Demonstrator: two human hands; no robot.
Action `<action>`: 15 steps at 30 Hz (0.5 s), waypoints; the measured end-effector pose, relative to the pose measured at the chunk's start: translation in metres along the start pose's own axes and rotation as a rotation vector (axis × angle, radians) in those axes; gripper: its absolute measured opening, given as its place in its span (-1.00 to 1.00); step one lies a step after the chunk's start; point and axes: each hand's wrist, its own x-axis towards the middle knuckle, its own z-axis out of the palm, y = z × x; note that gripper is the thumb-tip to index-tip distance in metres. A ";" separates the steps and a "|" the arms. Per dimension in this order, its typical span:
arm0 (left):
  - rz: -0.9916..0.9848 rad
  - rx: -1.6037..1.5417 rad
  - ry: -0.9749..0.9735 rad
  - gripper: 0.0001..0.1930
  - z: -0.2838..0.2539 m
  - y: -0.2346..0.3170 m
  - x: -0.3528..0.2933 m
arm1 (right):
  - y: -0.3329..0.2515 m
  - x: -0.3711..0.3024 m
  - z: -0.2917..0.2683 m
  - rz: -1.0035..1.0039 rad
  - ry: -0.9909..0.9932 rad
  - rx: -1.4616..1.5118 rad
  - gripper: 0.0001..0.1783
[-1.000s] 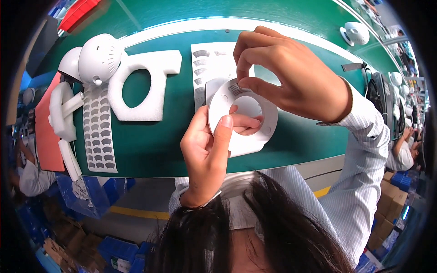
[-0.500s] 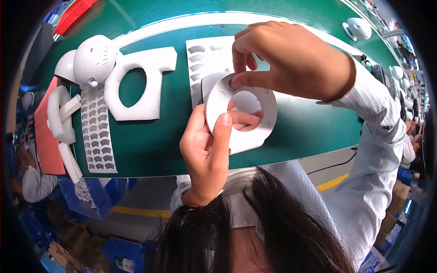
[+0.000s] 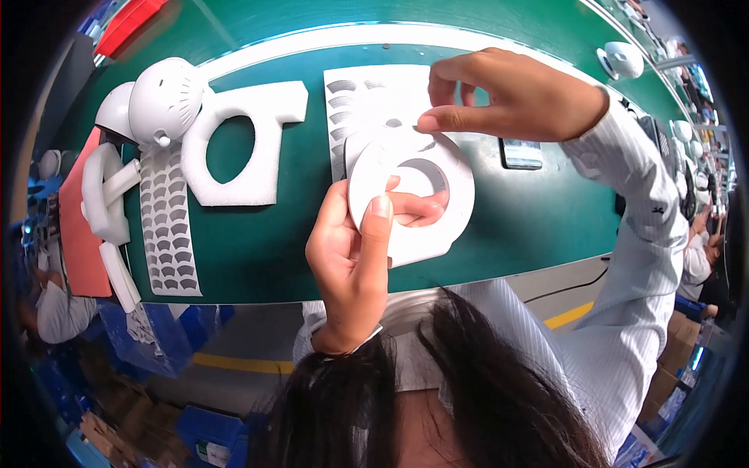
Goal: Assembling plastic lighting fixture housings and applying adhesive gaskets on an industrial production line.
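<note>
My left hand (image 3: 351, 257) grips a white ring-shaped plastic part (image 3: 456, 183) by its left side. Its thumb lies on the face, and other fingers show through the centre hole. Just above the ring's upper edge is my right hand (image 3: 507, 93), its thumb stretched out and its other fingers loosely curled; I see nothing between them. Behind the ring lies a white sheet (image 3: 359, 93) with rows of grey curved stickers, partly covered by the ring and washed out by glare. A second sticker sheet (image 3: 168, 234) lies on the left.
A white foam piece (image 3: 269, 148) with an oval opening lies left of centre. Beside it are a white round-headed device (image 3: 164, 101), a grey-white foam piece (image 3: 105, 195) and a salmon-coloured sheet (image 3: 82, 226). A dark flat rectangular object (image 3: 521, 154) lies at right. Another white device (image 3: 622, 60) stands far right.
My right hand has lifted off the ring's upper left edge and moved up and to the right. The left hand still holds the ring, nearly unmoved. The dark flat object has come into sight.
</note>
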 end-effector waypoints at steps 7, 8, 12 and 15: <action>-0.006 0.018 0.036 -0.71 -0.001 0.008 -0.001 | 0.006 -0.007 0.032 -0.144 0.054 0.705 -0.48; -0.004 0.017 0.040 -0.71 -0.003 0.007 -0.001 | 0.010 -0.012 0.030 -0.090 0.018 0.791 -0.54; 0.004 -0.077 0.020 -0.74 -0.005 0.004 0.000 | 0.009 -0.023 0.039 -0.213 0.329 0.801 -0.71; 0.016 -0.060 0.004 -0.73 -0.005 0.003 -0.002 | -0.008 -0.029 0.041 -0.330 0.594 0.535 -0.83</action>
